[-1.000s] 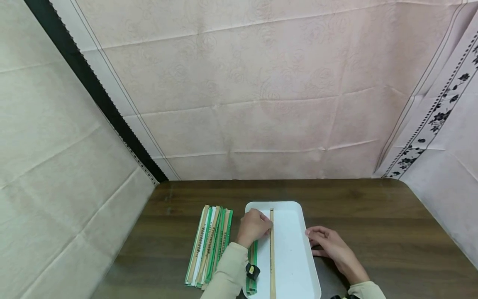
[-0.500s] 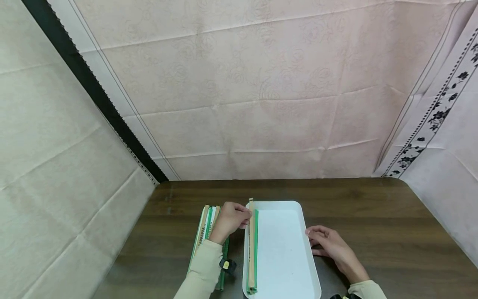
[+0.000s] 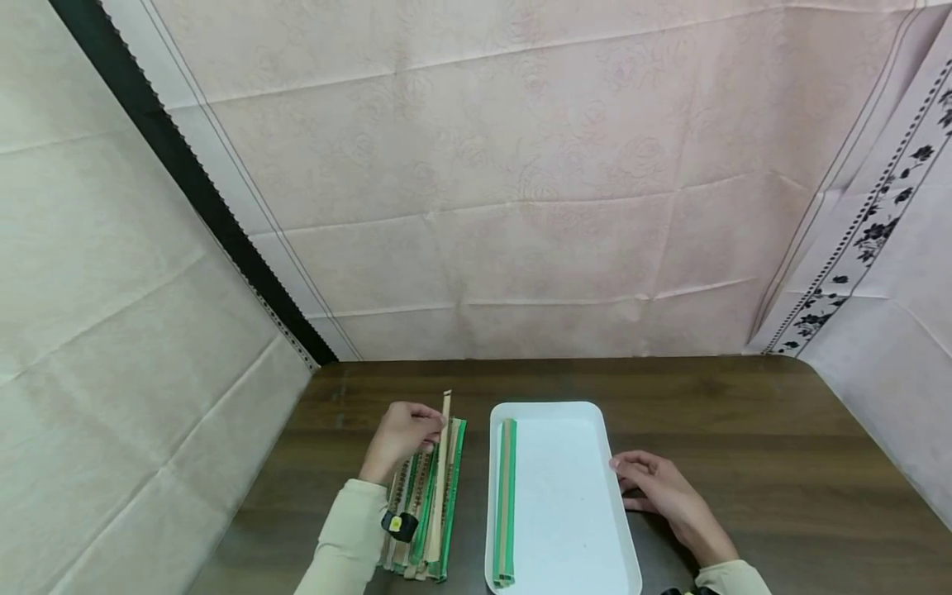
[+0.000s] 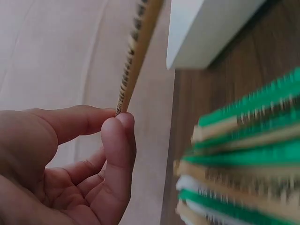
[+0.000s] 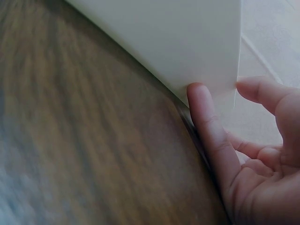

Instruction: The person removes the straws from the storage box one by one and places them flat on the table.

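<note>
My left hand (image 3: 405, 438) pinches a long, thin tan stick with dark print (image 3: 442, 479) between thumb and fingertips. It stands over a pile of similar green, tan and white sticks (image 3: 457, 487) lying side by side on the table. In the left wrist view the held stick (image 4: 136, 61) rises from the fingertips, apart from the blurred pile (image 4: 253, 154). My right hand (image 3: 669, 496) touches the right edge of a white tray (image 3: 573, 496), its fingertips against the outer wall and rim. Green and tan sticks (image 3: 505, 496) lie along the tray's left side.
The dark wooden table (image 3: 706, 397) holds the pile to the left and the tray to its right, a narrow strip between them. Pale patterned cloth (image 3: 521, 207) hangs behind the table and on both sides.
My left hand has moved left from above the tray to the pile. It carries the tan stick out of the tray. The right hand stays at the tray's edge.
</note>
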Tool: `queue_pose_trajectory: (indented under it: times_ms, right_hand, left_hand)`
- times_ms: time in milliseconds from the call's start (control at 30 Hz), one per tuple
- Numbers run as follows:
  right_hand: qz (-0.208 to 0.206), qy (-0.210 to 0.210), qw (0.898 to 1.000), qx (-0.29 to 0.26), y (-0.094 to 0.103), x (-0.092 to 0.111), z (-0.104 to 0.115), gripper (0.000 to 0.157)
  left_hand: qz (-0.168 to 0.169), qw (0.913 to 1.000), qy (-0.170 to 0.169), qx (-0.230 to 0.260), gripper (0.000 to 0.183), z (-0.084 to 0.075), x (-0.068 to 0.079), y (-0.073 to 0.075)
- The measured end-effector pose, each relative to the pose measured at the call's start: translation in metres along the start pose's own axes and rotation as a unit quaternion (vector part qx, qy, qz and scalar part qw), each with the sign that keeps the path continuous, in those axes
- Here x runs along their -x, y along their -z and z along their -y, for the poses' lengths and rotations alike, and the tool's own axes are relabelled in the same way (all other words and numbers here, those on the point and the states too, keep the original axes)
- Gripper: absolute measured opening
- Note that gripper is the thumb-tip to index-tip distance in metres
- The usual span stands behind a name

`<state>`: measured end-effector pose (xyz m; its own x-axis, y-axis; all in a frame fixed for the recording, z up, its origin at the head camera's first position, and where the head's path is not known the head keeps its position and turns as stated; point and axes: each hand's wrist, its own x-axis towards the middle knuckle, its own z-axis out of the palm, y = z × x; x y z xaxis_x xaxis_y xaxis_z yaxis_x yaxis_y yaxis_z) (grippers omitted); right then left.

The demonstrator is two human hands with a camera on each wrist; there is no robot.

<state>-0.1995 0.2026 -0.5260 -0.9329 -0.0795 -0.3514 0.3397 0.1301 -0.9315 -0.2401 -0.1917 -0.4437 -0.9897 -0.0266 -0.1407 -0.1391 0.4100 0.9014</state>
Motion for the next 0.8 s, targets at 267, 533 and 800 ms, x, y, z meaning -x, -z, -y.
queue_pose_trajectory:
  times_ms: [267,533,800]
  right_hand:
    - [0.005,0.005,1.000,-0.007,0.000,0.000,-0.001,0.049]
    - [0.008,0.005,1.000,-0.005,0.000,0.001,0.000,0.049]
    - [0.001,0.003,1.000,-0.003,0.000,0.001,0.000,0.048]
  left_hand:
    - [-0.048,0.9984,0.021,-0.023,0.015,0.025,0.001,0.028]
    - [-0.084,0.9911,0.043,-0.094,0.014,0.051,-0.001,0.037]
    - [-0.090,0.9872,0.026,-0.129,0.015,0.061,-0.001,0.033]
